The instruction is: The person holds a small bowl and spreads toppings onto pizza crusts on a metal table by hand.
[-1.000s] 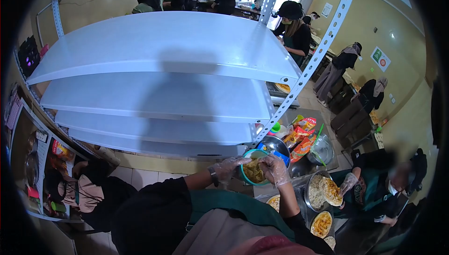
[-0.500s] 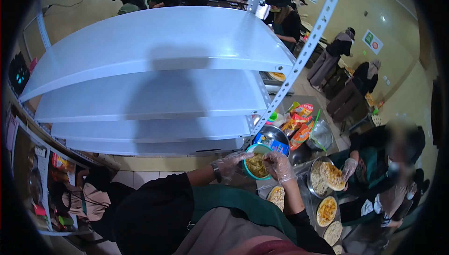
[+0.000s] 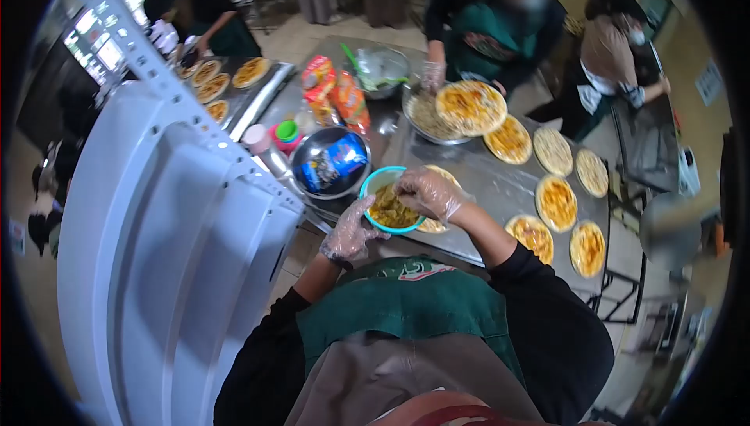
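Observation:
In a clear plastic glove, my left hand (image 3: 351, 232) grips the rim and side of a turquoise bowl (image 3: 367, 185) in front of my apron. Chopped yellow-green food (image 3: 391, 211) fills the bowl's lower part. My right hand (image 3: 431, 193), also gloved, reaches over the bowl's right rim with its fingers bent together at the food. The fingertips are partly hidden, so what they pinch cannot be made out. Just behind the right hand lies a round flatbread (image 3: 432, 226), mostly covered from view, on the metal table (image 3: 484, 184).
A steel bowl holding a blue packet (image 3: 344, 159) stands left of the turquoise bowl. Several topped flatbreads (image 3: 557, 203) lie at right. Across the table, a co-worker (image 3: 500, 43) is beside a basin of shredded food (image 3: 430, 114). White metal shelving (image 3: 156, 270) rises at left.
My view has turned right, from the shelving to the table. The turquoise bowl is now by the table's edge, still in my left hand, with my right hand still at the food.

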Available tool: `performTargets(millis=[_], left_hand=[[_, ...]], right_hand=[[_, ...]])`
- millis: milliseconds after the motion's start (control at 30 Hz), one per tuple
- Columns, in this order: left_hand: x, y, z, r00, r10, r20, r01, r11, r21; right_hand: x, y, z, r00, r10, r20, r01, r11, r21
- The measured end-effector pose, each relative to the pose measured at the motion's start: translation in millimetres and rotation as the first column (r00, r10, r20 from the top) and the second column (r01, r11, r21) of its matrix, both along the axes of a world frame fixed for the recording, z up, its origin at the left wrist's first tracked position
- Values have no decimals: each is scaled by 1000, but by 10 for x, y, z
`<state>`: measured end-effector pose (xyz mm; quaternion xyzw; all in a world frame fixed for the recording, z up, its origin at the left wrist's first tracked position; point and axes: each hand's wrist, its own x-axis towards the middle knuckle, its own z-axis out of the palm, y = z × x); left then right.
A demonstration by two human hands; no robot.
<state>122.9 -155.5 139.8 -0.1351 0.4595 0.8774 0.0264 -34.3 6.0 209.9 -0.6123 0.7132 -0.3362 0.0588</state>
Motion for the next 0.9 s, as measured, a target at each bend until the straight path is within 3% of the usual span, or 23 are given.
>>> performTargets(millis=[33,100,167,233,300,367,433,533,633,800,833,867,900], left_hand=[[-125,83,46,998,-40,46,34,991,129],[-300,305,91,988,-121,101,106,984,142],[-354,631,291,988,-141,56,142,990,-19],[-643,793,60,953,-264,147,238,955,175],[-765,1036,-10,937,-327,122,298,931,209],[-925,1240,-210,913,-369,176,334,921,198],[-1016,1492,-314,912,-362,191,308,915,262],[-1242,1831,-211,878,-389,279,337,916,219],[-1467,2086,-500,860,-436,265,375,893,251],[-1694,2332,-615,873,-422,244,348,890,296],[-1708,2345,-669,897,-389,210,320,899,300],[-1711,2306,-677,891,-369,265,303,917,259],[-1745,2264,-692,883,-353,311,296,931,215]], right_hand=[[-54,156,55,1000,-15,0,15,1000,-1],[-81,492,97,988,-105,113,102,994,26],[-69,838,-26,962,-240,127,244,970,-17],[-39,1116,23,920,-376,108,373,927,42],[-43,1410,-28,862,-500,83,491,865,104],[-124,1711,-130,865,-502,-6,501,860,98],[-145,1957,-101,802,-576,156,565,817,111],[-292,2312,-237,793,-603,86,596,797,95],[-454,2593,-205,774,-624,106,612,781,125],[-865,2848,-324,652,-674,346,666,728,162],[-962,2864,-353,558,-682,472,697,694,180],[-1103,2862,-216,532,-708,464,660,690,298],[-1251,2878,-218,546,-676,495,662,710,238]])
